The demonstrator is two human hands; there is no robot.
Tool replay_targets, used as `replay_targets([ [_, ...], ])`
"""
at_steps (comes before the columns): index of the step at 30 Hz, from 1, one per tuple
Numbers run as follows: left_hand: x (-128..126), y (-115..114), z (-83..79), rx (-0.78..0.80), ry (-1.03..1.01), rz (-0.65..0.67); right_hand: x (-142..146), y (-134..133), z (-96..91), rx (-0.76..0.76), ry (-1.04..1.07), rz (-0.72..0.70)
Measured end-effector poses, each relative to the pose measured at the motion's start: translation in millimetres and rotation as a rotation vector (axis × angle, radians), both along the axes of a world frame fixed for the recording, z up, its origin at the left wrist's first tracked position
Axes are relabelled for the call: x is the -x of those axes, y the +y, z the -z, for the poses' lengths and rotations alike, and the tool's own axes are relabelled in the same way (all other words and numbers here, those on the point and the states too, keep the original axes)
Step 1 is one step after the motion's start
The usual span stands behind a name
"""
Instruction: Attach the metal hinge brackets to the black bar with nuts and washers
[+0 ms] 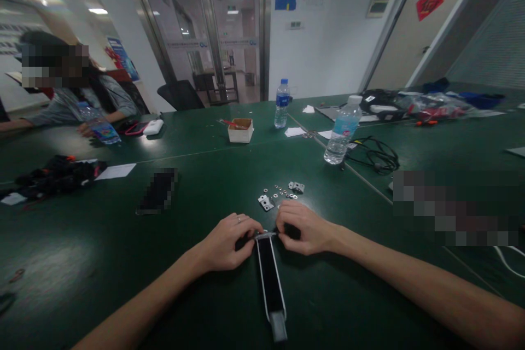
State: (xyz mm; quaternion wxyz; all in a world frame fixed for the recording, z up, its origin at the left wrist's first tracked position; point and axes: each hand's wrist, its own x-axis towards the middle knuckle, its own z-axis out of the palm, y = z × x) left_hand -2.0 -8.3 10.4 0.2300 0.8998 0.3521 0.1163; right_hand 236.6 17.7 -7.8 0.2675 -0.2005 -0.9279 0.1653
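A long, narrow black piece with pale rails [272, 279] lies lengthwise on the green table, a grey block [279, 326] at its near end. Across its far end sits a small metal crosspiece [266, 235]. My left hand [233, 241] pinches the left end of this crosspiece, thumb and fingers closed. On the opposite end, my right hand [303, 228] is closed in a similar pinch. Just beyond my hands are two small metal brackets, one nearer [266, 203] and one farther [296, 187], with several small rings [283, 193] scattered between them.
A phone-like dark slab [158, 191] lies to the left. Farther back stand a small box [240, 131] and two water bottles, one at centre [282, 104] and one nearer right [343, 131]. Black cable [375, 156] coils at right. Another person [69, 93] sits at far left.
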Motion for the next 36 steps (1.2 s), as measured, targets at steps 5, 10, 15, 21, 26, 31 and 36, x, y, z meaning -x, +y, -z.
replay_targets([
  [5, -0.4, 0.1, 0.3, -0.004, -0.012, -0.002, -0.1, 0.9, 2.7, -0.01, 0.02, 0.052],
  [10, -0.1, 0.4, 1.3, -0.003, -0.015, 0.001, -0.8, 1.0, 2.8, 0.021, -0.028, 0.031],
  [15, -0.3, 0.5, 1.4, -0.008, -0.02, 0.002, -0.8, 1.2, 2.3, 0.038, -0.027, 0.007],
  [21, -0.6, 0.3, 1.7, -0.013, -0.028, -0.002, -1.4, 0.9, 0.3, 0.04, -0.03, 0.004],
  [26, -0.3, 0.3, 2.2, -0.018, -0.03, -0.001, -2.1, -0.1, -1.3, 0.038, -0.01, -0.019],
  [31, -0.3, 0.6, 1.7, -0.011, -0.026, 0.001, -2.2, 0.0, 0.7, 0.036, 0.001, -0.017],
  [36, -0.4, 0.5, 0.7, -0.001, -0.022, 0.001, -2.6, 0.7, 3.0, 0.032, 0.007, 0.003],
])
